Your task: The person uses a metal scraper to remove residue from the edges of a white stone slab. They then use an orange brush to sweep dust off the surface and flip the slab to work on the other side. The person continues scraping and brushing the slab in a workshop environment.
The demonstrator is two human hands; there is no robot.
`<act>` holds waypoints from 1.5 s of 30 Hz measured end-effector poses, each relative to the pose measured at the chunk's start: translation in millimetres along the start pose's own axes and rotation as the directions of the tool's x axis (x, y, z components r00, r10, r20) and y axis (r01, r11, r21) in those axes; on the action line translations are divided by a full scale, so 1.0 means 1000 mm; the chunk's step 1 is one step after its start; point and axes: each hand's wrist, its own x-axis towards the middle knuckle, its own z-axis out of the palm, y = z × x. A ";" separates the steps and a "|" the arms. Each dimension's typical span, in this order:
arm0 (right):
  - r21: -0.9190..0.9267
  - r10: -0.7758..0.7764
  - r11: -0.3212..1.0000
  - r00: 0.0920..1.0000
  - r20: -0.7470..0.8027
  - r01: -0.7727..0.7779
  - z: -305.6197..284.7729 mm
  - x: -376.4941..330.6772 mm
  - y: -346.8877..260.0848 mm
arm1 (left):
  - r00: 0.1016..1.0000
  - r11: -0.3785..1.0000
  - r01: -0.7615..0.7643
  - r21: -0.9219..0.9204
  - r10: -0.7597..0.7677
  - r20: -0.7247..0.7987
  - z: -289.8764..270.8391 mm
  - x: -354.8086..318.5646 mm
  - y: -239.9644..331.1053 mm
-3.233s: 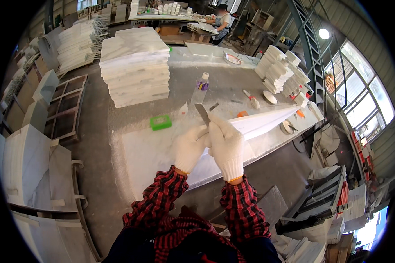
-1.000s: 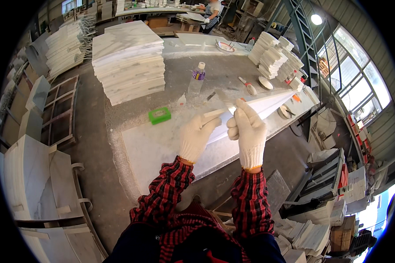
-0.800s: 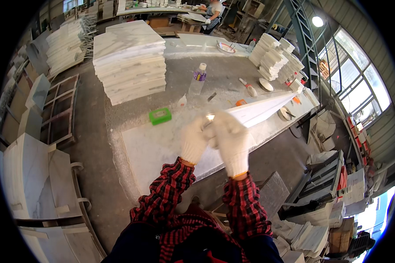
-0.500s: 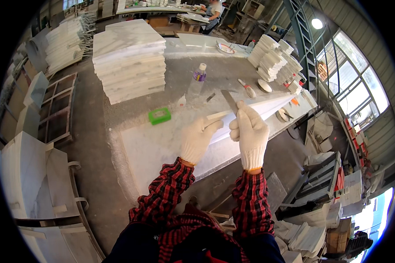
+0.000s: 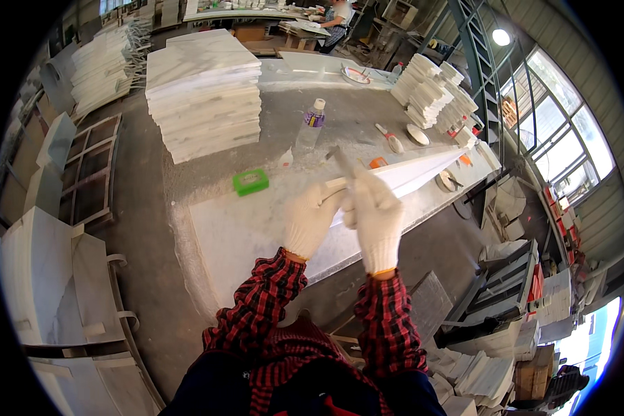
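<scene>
My left hand point(image 5: 309, 220), in a white knit glove, is closed around the near end of a long white stone strip point(image 5: 426, 172). The strip runs off to the far right above the work table. Close beside it, my right hand point(image 5: 379, 222), also gloved and smeared by motion, grips a flat metal scraper blade point(image 5: 342, 163). The blade sticks up past the fingers over the strip's near end; its handle is hidden in the glove. To the left of my hands lie a green plastic box point(image 5: 250, 182) and a small white squeeze bottle point(image 5: 286, 159).
A clear bottle with a purple label point(image 5: 313, 123) stands behind my hands. A tall stack of white slabs point(image 5: 204, 97) rises at the back left. Further right are a trowel point(image 5: 392, 141), an orange tool point(image 5: 378, 163) and more stacked tiles point(image 5: 428, 93). A co-worker point(image 5: 335, 26) stands far off.
My right hand has moved left with the scraper, close against my left hand. The orange tool behind the strip has come into sight. My left hand stays nearly in place.
</scene>
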 end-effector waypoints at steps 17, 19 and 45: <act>0.056 -0.030 0.998 0.992 0.120 0.023 0.009 -0.002 0.002 | 0.998 0.980 0.060 0.192 -0.056 -0.028 -0.012 0.012 -0.008; 0.087 -0.096 0.992 0.995 0.041 0.092 -0.016 0.011 0.004 | 1.000 0.995 0.024 0.100 -0.023 -0.013 -0.009 0.008 0.017; -0.394 -0.072 0.907 0.975 0.210 0.151 -0.041 0.033 -0.040 | 0.979 0.985 0.173 0.011 -0.174 0.102 -0.034 0.004 -0.020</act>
